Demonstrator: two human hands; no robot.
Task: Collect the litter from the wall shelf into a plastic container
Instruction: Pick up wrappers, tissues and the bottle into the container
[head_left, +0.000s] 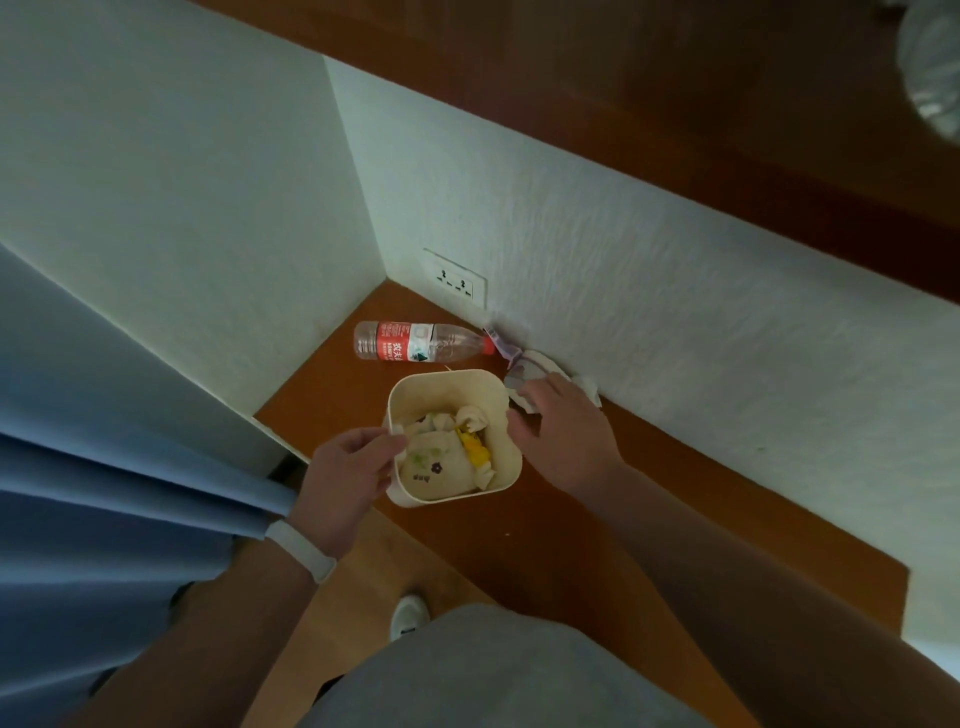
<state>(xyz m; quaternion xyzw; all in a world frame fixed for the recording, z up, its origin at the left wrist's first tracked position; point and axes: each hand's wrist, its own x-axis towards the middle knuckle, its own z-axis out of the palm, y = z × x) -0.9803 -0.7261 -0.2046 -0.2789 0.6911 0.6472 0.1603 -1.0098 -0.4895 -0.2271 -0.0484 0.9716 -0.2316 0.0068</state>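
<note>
A cream plastic container (445, 387) sits on the brown wall shelf (571, 519), holding crumpled tissues and a yellow scrap. My left hand (345, 475) grips its left rim. My right hand (563, 431) rests at the container's right side, fingers over a crumpled white wrapper (540, 364) lying against the wall; whether it grips the wrapper is unclear. An empty clear bottle (423, 341) with a red label and red cap lies on its side behind the container. A small purple scrap (501, 345) lies by the bottle's cap.
A white wall (675, 312) with a power socket (456, 280) runs behind the shelf. A side wall (182, 208) closes the left corner. A blue curtain (104, 519) hangs at the left. A wooden ledge (675, 104) lies above.
</note>
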